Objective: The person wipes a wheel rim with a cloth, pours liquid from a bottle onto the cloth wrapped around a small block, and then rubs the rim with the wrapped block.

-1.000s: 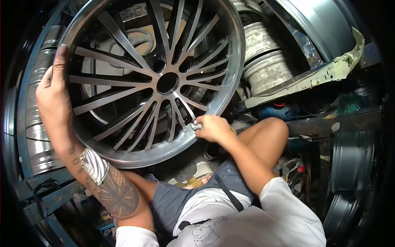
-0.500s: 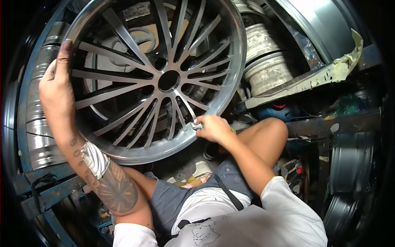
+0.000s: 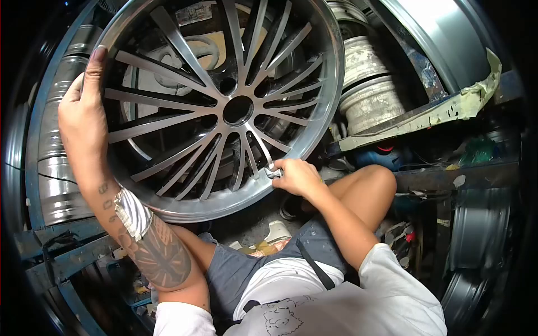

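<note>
A large multi-spoke alloy wheel rim (image 3: 245,94) stands tilted in front of me, with dark gaps between its bright spokes. My left hand (image 3: 87,112) is closed around its outer lip on the left, thumb on the near side and the other fingers mostly hidden behind. At the lower right of the rim, my right hand (image 3: 301,179) pinches a small crumpled grey piece (image 3: 274,173), perhaps cloth or abrasive paper. That piece touches the inner lip by a spoke's end. A striped wrap (image 3: 134,214) goes round my left forearm.
Stacked silver wheels (image 3: 61,187) line the left side. Dull, worn wheels (image 3: 372,103) lie behind on the right, near a metal rail with torn masking tape (image 3: 476,101). More grey wheels (image 3: 479,229) sit on the lower right rack. A blue frame (image 3: 73,232) runs at the left.
The whole view has shifted a little, so most things appear slightly farther right. Both hands keep their places on the rim, with the grey piece still against the lip.
</note>
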### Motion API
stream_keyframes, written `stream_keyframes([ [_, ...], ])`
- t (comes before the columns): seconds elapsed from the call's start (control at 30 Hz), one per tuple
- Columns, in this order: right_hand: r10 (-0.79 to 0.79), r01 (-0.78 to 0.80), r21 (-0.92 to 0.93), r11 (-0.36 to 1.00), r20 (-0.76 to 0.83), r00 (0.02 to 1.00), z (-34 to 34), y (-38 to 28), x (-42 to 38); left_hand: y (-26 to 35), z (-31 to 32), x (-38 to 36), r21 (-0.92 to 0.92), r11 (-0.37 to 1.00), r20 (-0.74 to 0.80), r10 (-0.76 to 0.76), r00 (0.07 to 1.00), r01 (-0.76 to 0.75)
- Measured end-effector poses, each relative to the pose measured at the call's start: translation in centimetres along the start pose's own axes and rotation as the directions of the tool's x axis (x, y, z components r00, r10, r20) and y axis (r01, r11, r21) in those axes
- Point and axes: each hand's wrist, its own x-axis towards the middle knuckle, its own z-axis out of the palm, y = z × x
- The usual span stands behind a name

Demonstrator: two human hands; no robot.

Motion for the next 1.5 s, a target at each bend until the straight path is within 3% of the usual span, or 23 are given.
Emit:
stream_keyframes([
  [0.07,0.007,-0.012,-0.095,0.995,-0.050,0.999,2.2,-2.0,-0.9,0.6,-0.2,0.0,0.099,0.995,-0.005,-0.031,1.000,0.031],
  [0.13,0.002,-0.011,-0.180,0.984,-0.048,0.999,3.3,-3.1,-1.2,0.8,0.1,-0.2,0.055,0.998,-0.008,0.037,0.999,-0.036],
  [0.27,-0.072,0.069,-0.062,0.996,-0.038,0.997,1.8,-0.4,0.4,0.0,0.2,-0.3,0.134,0.991,-0.024,0.032,0.999,-0.028],
  [0.37,0.029,-0.040,-0.165,0.985,-0.066,0.997,3.6,-2.8,-0.7,0.8,0.1,-0.4,0.136,0.990,-0.049,-0.016,0.999,0.022],
  [0.43,-0.006,0.004,-0.059,0.998,-0.037,0.999,2.1,-0.6,-0.1,0.5,0.1,-0.3,0.101,0.995,-0.037,0.006,0.999,-0.003],
  [0.5,0.055,-0.054,-0.026,0.998,0.025,0.998,0.0,-0.6,0.3,-0.3,0.2,-0.1,0.107,0.994,-0.051,0.033,0.998,-0.027],
  [0.57,0.005,-0.023,-0.155,0.988,-0.116,0.993,2.7,-1.6,-0.5,1.6,-0.1,-0.9,0.231,0.972,-0.070,-0.019,0.997,0.035],
  [0.63,0.045,-0.057,-0.167,0.984,-0.075,0.996,3.4,-3.0,-1.2,1.4,-0.1,-0.9,0.231,0.973,-0.075,-0.004,0.997,0.021],
  [0.67,0.004,-0.011,-0.075,0.997,-0.094,0.996,2.7,-1.7,-1.1,1.0,0.0,-0.6,0.212,0.977,-0.065,0.016,0.998,-0.002],
  [0.77,0.091,-0.092,0.008,0.996,0.025,0.996,0.1,-0.8,0.3,0.9,-0.1,-0.9,0.239,0.971,-0.074,0.029,0.997,-0.011],
  [0.8,0.033,-0.045,-0.119,0.992,-0.095,0.995,2.0,-0.8,0.2,1.3,-0.2,-1.0,0.258,0.966,-0.082,0.016,0.997,0.006],
  [0.83,0.029,-0.043,-0.150,0.988,-0.093,0.995,3.2,-2.0,-0.5,1.6,-0.1,-1.0,0.274,0.962,-0.085,0.001,0.996,0.023],
  [0.9,-0.001,-0.006,-0.078,0.997,-0.094,0.996,3.5,-1.0,-0.2,1.1,-0.1,-0.7,0.246,0.969,-0.060,-0.001,0.998,0.016],
  [0.97,0.073,-0.076,0.022,0.997,0.091,0.993,0.3,-0.2,0.7,0.4,0.0,-0.5,0.196,0.981,-0.051,0.016,0.999,-0.005],
  [1.1,0.021,-0.040,-0.131,0.991,-0.141,0.990,3.3,-2.1,-0.4,-0.2,0.3,-0.4,0.152,0.988,-0.081,0.048,0.996,-0.036],
  [1.2,0.047,-0.049,-0.067,0.997,-0.024,0.999,0.8,-0.7,0.4,-1.2,0.5,0.1,0.080,0.992,-0.061,0.107,0.992,-0.102],
  [1.23,0.054,-0.053,-0.040,0.998,0.025,0.998,-0.1,-0.4,0.7,-0.4,0.3,-0.4,0.132,0.989,-0.059,0.074,0.996,-0.066],
  [1.3,0.073,-0.075,-0.080,0.994,-0.017,0.997,1.1,-1.2,0.3,1.6,0.0,-1.1,0.217,0.976,-0.075,0.007,0.997,0.010],
  [1.37,0.028,-0.037,-0.086,0.996,-0.097,0.995,3.8,-1.7,-0.4,1.0,0.1,-0.8,0.171,0.985,-0.072,0.016,0.997,-0.003],
  [1.43,-0.004,0.004,-0.020,1.000,-0.008,1.000,1.7,-1.0,-0.3,0.4,0.4,-0.7,0.131,0.991,-0.068,0.037,0.997,-0.028],
  [1.5,0.062,-0.062,0.044,0.997,0.011,0.998,0.4,-0.2,0.5,1.1,0.2,-1.0,0.188,0.982,-0.107,0.051,0.993,-0.031],
])
